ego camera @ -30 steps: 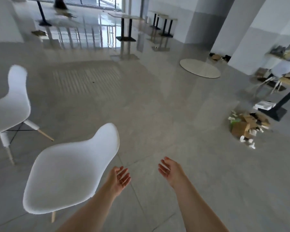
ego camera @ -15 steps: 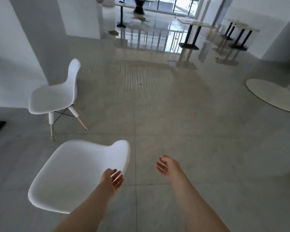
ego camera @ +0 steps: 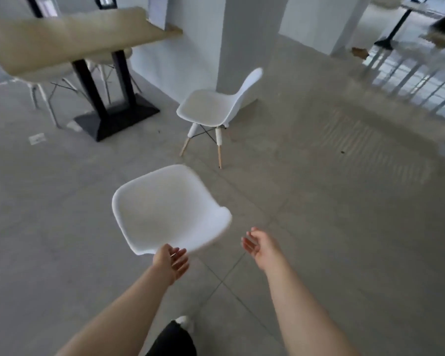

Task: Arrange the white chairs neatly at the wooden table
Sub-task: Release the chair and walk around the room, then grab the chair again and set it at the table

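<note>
White chair [ego camera: 168, 209]: backrest edge is met by the open left hand [ego camera: 172, 260]; the open, empty right hand [ego camera: 258, 244] is held just beside it.

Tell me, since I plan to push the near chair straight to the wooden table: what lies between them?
Head view: only bare grey floor lies between the near white plastic chair and the wooden table's black base.

Grey tiled floor [ego camera: 344, 227]. White square pillar [ego camera: 247, 39] at 12 o'clock. Railing shadows [ego camera: 409, 78] on the floor at 2 o'clock.
</note>
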The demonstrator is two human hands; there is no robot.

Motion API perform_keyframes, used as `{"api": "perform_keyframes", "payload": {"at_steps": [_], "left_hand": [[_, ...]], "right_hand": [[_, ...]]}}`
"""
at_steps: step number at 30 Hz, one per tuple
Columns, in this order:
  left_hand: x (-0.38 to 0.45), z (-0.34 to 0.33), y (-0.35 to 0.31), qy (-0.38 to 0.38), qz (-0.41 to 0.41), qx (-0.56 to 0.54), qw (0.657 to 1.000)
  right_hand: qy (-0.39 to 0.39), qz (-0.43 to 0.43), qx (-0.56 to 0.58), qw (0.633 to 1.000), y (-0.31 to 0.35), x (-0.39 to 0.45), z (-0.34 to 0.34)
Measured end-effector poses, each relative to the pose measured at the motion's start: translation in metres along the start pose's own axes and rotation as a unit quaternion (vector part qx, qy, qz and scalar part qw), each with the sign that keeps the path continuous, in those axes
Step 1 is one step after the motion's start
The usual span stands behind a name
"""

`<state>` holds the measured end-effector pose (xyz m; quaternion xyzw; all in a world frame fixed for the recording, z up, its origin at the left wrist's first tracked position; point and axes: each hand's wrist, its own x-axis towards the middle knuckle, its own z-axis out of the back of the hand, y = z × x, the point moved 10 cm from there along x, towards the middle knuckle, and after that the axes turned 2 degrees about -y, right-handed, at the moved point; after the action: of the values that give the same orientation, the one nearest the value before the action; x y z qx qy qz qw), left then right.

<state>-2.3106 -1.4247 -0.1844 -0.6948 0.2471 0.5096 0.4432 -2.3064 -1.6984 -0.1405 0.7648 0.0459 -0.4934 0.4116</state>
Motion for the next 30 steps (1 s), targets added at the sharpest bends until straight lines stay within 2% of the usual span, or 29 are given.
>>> {"api": "perform_keyframes", "payload": {"at_steps": [4, 6, 11, 17, 23, 30], "left_hand": [[0.015, 0.015, 0.0, -0.09, -0.026, -0.094, 0.991], [0.02, 0.017, -0.005, -0.107, -0.036, -0.147, 0.983], [0.024, 0.008, -0.011, -0.113, -0.013, -0.212, 0.97], [0.025, -0.03, -0.029, -0.11, -0.007, -0.272, 0.956], [0.033, -0.04, -0.027, -0.128, -0.033, -0.322, 0.937], [0.036, -0.075, -0.085, -0.107, -0.094, -0.39, 0.91]], "right_hand": [[0.018, -0.026, -0.132, 0.991, -0.007, 0.045, -0.037], [0.042, -0.045, -0.181, 0.982, -0.018, 0.06, -0.058], [0.107, -0.114, -0.171, 0.973, -0.035, 0.07, -0.098], [0.138, -0.14, -0.206, 0.959, -0.019, 0.093, -0.135], [0.193, -0.21, -0.223, 0.932, -0.03, 0.105, -0.153], [0.214, -0.19, -0.262, 0.922, -0.002, 0.135, -0.215]]}}
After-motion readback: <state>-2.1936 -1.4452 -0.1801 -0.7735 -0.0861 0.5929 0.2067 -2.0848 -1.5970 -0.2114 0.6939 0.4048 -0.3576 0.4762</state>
